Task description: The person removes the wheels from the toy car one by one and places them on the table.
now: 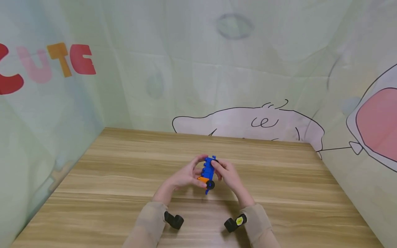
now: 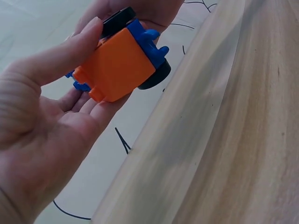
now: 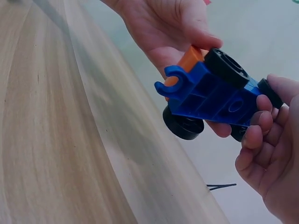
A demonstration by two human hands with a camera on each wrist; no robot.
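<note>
from my end of the link i see the toy car [image 1: 208, 169] held up over the wooden table [image 1: 93, 193], the left hand [image 1: 185, 176] pinching its nearer, orange end and the right hand [image 1: 228, 175] gripping its farther end beside a wheel. four black wheels [image 3: 184, 127] and the orange block [image 2: 117, 67] already sit on the blue chassis [image 3: 215, 102], so i'd judge the build well along; setting it down is not yet done, and i cannot tell whether more parts belong.

Screened-off booth [image 1: 139, 82] — wood-grain table [image 1: 279, 182], creased cartoon sheets [image 1: 192, 69], coloured letters [image 1: 58, 51]
</note>
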